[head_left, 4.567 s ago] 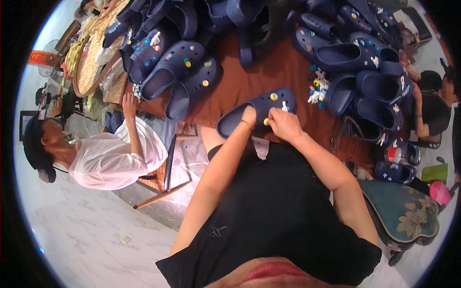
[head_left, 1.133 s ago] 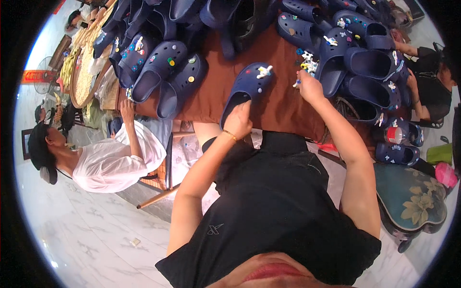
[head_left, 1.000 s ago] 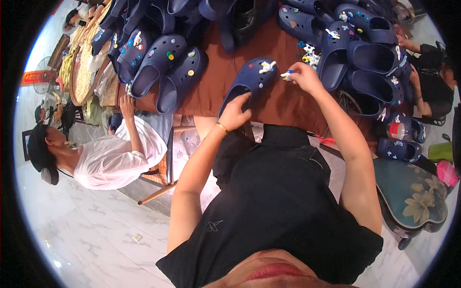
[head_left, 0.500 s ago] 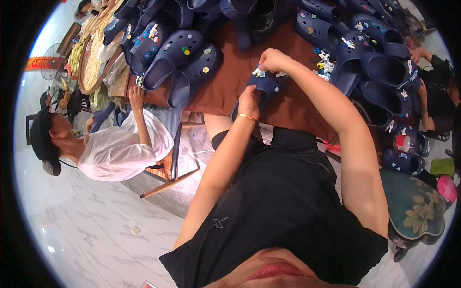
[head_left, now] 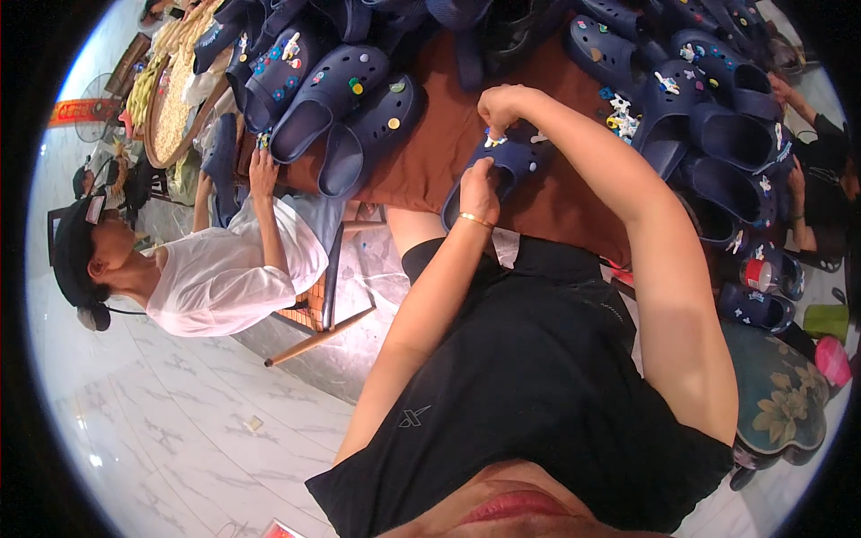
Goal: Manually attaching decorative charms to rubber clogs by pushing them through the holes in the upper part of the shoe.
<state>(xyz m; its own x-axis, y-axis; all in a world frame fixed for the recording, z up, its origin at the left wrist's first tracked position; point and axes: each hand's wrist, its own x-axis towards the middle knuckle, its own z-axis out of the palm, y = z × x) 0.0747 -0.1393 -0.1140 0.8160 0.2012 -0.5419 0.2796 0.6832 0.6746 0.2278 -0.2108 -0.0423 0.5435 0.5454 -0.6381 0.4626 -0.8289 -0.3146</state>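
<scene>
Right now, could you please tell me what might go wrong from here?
The navy clog has its heel by the near edge of the brown cloth, so it could slip off if the left hand loosened.

The right hand is at the small white charm on the toe and partly blocks the view, so a poor fit might go unnoticed.

The right forearm passes near the charm pile and might scatter it.
</scene>
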